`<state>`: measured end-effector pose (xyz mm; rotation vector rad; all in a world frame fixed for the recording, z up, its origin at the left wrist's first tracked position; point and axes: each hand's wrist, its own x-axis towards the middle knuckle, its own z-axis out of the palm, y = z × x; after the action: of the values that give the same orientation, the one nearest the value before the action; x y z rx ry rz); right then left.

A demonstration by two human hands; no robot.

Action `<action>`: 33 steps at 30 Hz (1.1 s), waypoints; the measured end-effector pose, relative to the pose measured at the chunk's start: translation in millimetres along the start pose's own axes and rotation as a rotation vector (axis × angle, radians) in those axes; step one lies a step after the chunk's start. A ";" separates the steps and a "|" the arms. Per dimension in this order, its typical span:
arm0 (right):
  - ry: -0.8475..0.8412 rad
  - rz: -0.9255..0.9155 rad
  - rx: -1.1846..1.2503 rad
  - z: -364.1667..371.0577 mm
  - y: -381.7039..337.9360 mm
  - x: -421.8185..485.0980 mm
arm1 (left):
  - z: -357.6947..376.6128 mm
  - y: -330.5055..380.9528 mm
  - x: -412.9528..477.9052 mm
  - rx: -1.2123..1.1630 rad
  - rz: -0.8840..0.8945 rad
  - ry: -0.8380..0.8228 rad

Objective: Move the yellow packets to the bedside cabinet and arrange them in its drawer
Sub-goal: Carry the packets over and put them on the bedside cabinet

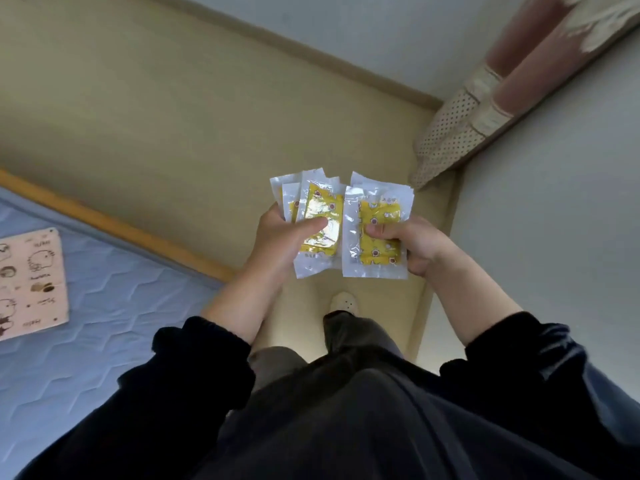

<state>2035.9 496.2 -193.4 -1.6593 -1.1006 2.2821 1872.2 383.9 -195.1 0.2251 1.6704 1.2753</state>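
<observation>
1. The left hand (pixel 280 237) grips a fanned bunch (pixel 320 216) of yellow packets. Its thumb presses across the front one, and at least three overlap.
2. The right hand (pixel 412 244) pinches a neater stack (pixel 379 220) of the same packets, thumb on top and fingers curled behind. How many are in it I cannot tell.
3. Both lots sit just beside each other in front of the body, above the beige floor (pixel 173 116) and a pale shoe (pixel 343 303).
4. Progress, as I judge it: the packets are in hand, so at most the carry is under way. No bedside cabinet or drawer is in view, so placing and arranging are all left to do.
5. Each clear wrapper shows a yellow panel with small red-and-white marks and a line of print too blurred to read. No brand can be made out.
6. At the left, a pink sheet (pixel 31 282) of cartoon drawings lies on a blue quilted mattress (pixel 104 306). Its captions are also illegible.
</observation>
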 end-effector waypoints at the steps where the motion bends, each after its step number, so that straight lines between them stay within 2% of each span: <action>1: -0.005 0.015 -0.020 -5.3 -19.1 13.5 | 7.2 10.6 12.6 0.000 0.006 0.008; 6: -0.070 0.058 -0.122 6.5 -96.0 80.9 | -1.7 49.7 77.9 -0.011 -0.025 0.120; 11: -0.108 0.092 -0.272 66.9 -157.9 159.5 | -48.7 72.1 148.8 -0.092 -0.093 0.249; 19: -0.083 -0.016 -0.584 228.5 -257.4 267.6 | -158.8 151.7 267.9 -0.245 -0.139 0.440; 33: -0.317 -0.123 -0.816 521.2 -421.7 433.2 | -364.6 285.9 438.5 -0.429 -0.129 0.700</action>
<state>1282.8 760.6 -203.8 -1.3480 -2.3651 2.1911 1259.7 559.2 -229.3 -0.6455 1.8699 1.6855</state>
